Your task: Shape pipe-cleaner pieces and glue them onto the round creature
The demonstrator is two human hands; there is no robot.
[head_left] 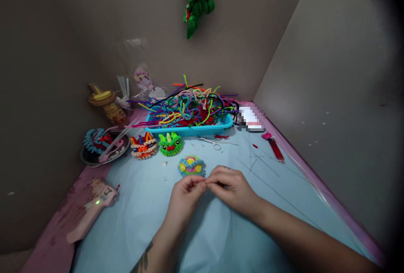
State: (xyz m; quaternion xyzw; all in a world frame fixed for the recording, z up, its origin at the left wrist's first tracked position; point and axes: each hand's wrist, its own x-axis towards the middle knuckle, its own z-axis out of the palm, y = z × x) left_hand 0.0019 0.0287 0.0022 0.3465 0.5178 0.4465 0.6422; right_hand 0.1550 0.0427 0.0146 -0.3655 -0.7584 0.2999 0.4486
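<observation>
My left hand [187,199] and my right hand [232,189] meet over the table, thumbs and forefingers pinched together at the fingertips. Whatever lies between them is too small to make out. Just beyond my fingers sits a blue, yellow and pink fuzzy pipe-cleaner piece [191,166], its lower edge close behind my left fingers. Farther left stand a green pipe-cleaner head [171,144] with eyes and horns, and an orange, cream and blue pipe-cleaner head [143,146].
A blue tray [189,131] heaped with coloured pipe cleaners [192,107] stands at the back. Scissors [215,144] lie before it. A pink glue gun [94,212] and a bowl [91,160] are at left; a phone [251,118], red lighter-like object [277,149] and thin wires [265,168] at right.
</observation>
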